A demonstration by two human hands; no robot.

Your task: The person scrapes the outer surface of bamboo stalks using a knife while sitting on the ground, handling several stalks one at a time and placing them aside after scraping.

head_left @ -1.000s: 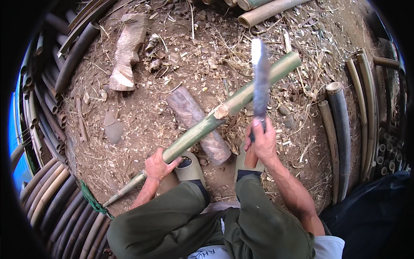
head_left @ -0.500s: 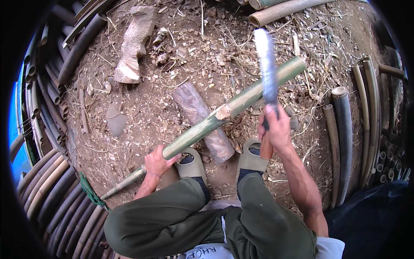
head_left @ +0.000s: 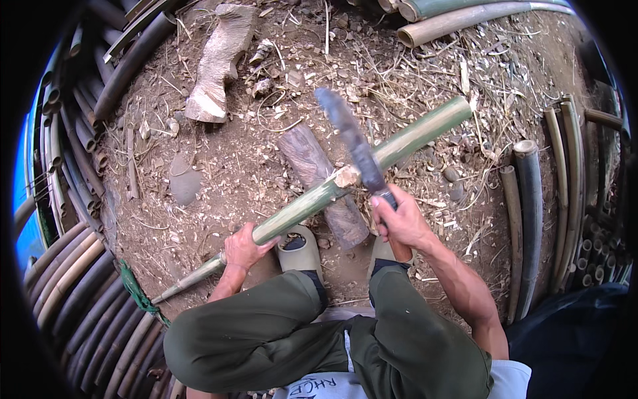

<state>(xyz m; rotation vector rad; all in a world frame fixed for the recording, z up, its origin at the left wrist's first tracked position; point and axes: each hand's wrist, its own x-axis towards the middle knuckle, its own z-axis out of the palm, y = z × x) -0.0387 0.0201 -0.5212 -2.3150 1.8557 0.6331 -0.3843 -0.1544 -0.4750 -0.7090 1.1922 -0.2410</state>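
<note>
A green bamboo pole (head_left: 302,210) slants from the lower left to the upper right, resting across a short log (head_left: 307,156) on the ground. My left hand (head_left: 244,249) is closed around its lower part, beside my left shoe. Near its middle the pole has a pale, cut node (head_left: 346,176). In my right hand (head_left: 403,220) is a machete, gripped by its wooden handle. The machete's dark blade (head_left: 352,139) crosses over the pole just right of that node, pointing up and left; whether it touches the pole I cannot tell.
My shoes (head_left: 297,250) stand on either side of the log's near end. A carved wood block (head_left: 218,63) lies at the far left among chips. Stacked bamboo poles (head_left: 80,292) line the left side, and upright bamboo pieces (head_left: 530,219) stand at right. More poles (head_left: 458,23) lie at the far edge.
The machete has swung down and to the left, its blade turning from upright to slanting left across the pole. My left hand keeps its grip on the pole.
</note>
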